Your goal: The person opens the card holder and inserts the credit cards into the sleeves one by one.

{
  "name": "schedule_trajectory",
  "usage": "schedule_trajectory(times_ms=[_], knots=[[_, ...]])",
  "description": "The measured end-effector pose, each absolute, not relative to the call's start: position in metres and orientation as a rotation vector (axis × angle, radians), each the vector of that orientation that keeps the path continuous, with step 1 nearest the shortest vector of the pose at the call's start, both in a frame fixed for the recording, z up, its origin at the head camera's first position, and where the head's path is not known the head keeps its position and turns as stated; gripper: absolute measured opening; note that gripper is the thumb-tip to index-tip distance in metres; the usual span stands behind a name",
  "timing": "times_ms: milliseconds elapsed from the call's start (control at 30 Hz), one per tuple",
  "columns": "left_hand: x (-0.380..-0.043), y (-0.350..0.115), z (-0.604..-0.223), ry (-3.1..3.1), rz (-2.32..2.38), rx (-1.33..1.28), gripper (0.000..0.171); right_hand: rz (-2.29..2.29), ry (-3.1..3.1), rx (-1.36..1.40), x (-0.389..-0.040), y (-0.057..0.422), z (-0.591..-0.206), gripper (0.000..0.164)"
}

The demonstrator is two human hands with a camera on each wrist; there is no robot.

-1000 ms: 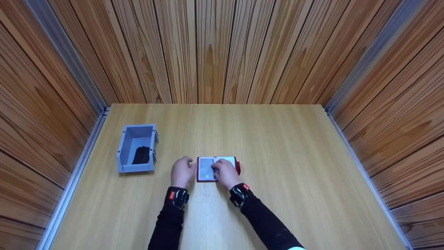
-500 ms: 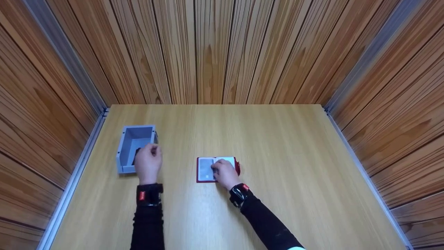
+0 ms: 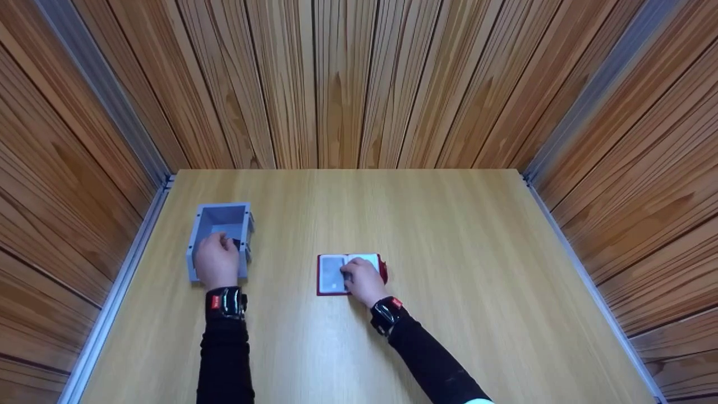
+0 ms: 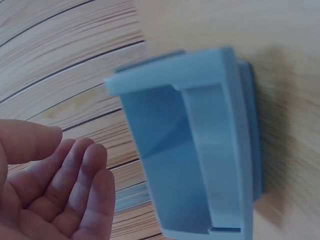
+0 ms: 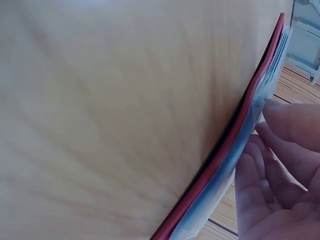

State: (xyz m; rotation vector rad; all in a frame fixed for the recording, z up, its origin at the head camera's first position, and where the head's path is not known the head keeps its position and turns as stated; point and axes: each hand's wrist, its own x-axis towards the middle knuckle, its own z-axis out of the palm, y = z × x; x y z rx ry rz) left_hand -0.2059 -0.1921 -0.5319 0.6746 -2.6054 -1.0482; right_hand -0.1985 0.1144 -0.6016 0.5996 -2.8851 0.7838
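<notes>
In the head view my left hand [image 3: 216,261] is over the front part of a grey-blue plastic bin [image 3: 224,207]. A bit of something black [image 3: 236,243] shows beside its fingers, the remainder covered by the hand. The left wrist view has the fingers [image 4: 95,200] loosely bent and apart from the thumb, nothing between them, beside the bin [image 4: 220,150]. A small red-covered card holder [image 3: 332,268] lies spread on the table. Its pale sleeves [image 5: 272,70] are at the thumb and bent fingertips of my right hand [image 3: 364,279], which pinches them near the middle fold.
The wood-grained table [image 3: 449,252] carries the bin at left and the card holder at centre. Wood-panelled walls [image 3: 348,84] stand at the back and both sides, with metal rails [image 3: 129,275] along the table's side edges.
My left hand has moved left, from beside the card holder to over the bin, covering most of the black thing there. The right hand stays at the card holder.
</notes>
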Motion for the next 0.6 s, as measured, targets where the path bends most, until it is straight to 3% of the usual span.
schedule_trajectory(times_ms=[600], knots=[[-0.221,-0.204,-0.556,-2.724,-0.896,0.609,0.028,0.822,-2.933,0.560,-0.198,0.114,-0.601,0.028]])
